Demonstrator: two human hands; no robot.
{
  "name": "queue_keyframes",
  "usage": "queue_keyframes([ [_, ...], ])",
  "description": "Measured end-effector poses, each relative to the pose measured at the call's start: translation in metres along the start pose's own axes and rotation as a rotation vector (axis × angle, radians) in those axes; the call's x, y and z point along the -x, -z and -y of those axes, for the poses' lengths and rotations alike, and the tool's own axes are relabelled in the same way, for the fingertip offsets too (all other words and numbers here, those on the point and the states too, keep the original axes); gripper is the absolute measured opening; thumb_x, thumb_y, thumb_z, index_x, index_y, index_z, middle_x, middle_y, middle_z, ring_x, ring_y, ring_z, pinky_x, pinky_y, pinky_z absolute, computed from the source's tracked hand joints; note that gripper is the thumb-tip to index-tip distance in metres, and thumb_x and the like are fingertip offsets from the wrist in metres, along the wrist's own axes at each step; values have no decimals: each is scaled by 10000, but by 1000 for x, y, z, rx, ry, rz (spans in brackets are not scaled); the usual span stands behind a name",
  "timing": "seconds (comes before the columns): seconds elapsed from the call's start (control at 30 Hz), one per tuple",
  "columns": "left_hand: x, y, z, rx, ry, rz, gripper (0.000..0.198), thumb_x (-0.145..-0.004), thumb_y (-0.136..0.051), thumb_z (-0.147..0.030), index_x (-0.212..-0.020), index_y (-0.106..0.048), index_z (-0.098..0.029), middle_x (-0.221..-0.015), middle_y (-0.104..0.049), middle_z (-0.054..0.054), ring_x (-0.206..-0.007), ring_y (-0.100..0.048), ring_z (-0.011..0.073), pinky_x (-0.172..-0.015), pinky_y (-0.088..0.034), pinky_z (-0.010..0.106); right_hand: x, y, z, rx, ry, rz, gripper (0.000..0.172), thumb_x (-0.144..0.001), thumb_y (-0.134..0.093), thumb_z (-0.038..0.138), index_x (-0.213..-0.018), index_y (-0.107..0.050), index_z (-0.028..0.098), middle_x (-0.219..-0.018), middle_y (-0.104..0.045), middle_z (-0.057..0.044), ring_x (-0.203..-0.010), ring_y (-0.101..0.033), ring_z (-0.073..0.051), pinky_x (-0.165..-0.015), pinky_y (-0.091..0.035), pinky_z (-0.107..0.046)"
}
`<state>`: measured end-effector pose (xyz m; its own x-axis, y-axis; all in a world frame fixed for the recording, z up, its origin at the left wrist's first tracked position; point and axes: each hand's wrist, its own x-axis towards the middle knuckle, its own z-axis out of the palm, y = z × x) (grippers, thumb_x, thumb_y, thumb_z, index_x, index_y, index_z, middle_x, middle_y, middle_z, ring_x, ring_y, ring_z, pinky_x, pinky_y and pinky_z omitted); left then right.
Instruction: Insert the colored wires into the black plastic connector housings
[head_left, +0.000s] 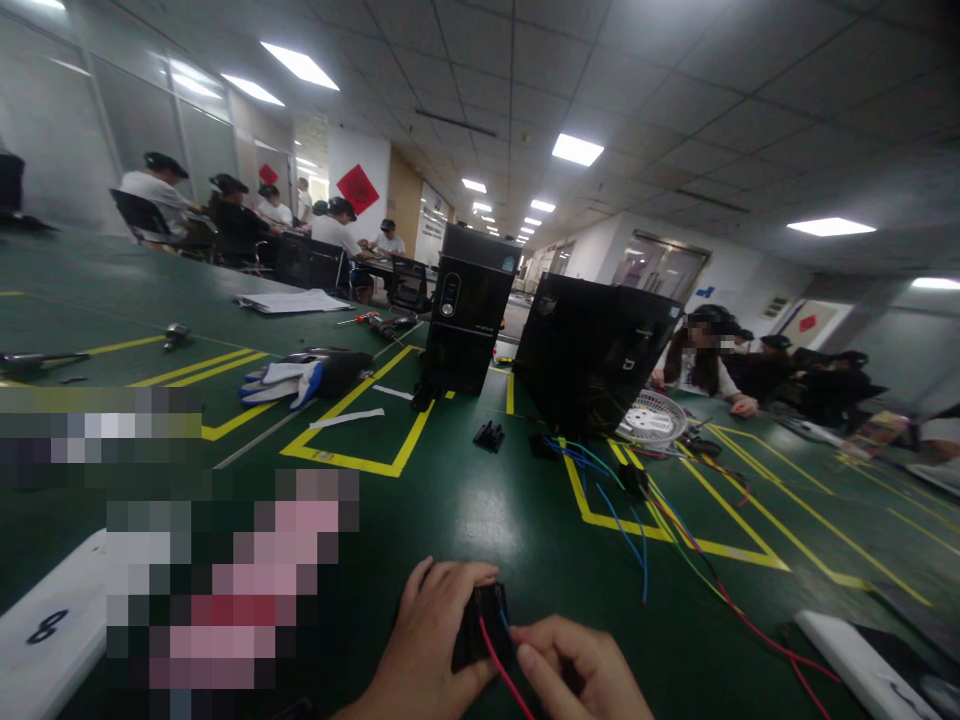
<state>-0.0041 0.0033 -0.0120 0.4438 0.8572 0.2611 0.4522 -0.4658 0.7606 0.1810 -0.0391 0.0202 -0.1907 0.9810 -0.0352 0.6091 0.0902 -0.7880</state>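
The left hand (427, 640) grips a black block (469, 645). The right hand (576, 660) pinches a blue wire (503, 618) beside a red wire (496, 657).

1. The left hand (431, 635) covers part of the black block (469, 640).
2. The right hand (574, 660) hides the blue wire's (504, 619) end.
3. Bottom edge cuts the red wire (498, 662).
4. The white panel (56, 610), cropped at left, is partly pixelated.

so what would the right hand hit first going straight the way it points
The right hand would probably meet the black block held in the left hand first; depth is unclear.
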Motion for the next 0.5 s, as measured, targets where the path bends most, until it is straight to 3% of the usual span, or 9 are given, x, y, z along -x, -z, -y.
queue_keyframes([
  [0.13, 1, 0, 0, 5, -3, 2, 560, -685, -705, -242, -1196, -481, -292, -1153, -617, 36, -1112, -532, 288, -1064, -198, 576, 0, 5, -5, 2, 2, 80, 291, -833, -527, 396, -881, -667, 145, -567, -433, 52, -521, -386, -104, -511, -315, -214],
  [0.3, 2, -1, 1, -9, -6, -6, 574, -671, -689, -189, -1195, -480, -297, -1149, -620, 27, -1111, -535, 281, -1061, -212, 566, -2, 8, -5, 83, -9, 120, 214, -848, -486, 295, -967, -604, 162, -590, -517, 44, -538, -490, -114, -524, -351, -206],
  [0.5, 2, -3, 4, -18, -6, 1, 598, -660, -672, -156, -1203, -467, -302, -1165, -614, 24, -1124, -524, 285, -1061, -188, 589, 0, 3, 0, 121, 68, -90, 299, -884, -437, 325, -909, -687, 163, -782, -678, -66, -723, -624, -182, -660, -443, -258],
])
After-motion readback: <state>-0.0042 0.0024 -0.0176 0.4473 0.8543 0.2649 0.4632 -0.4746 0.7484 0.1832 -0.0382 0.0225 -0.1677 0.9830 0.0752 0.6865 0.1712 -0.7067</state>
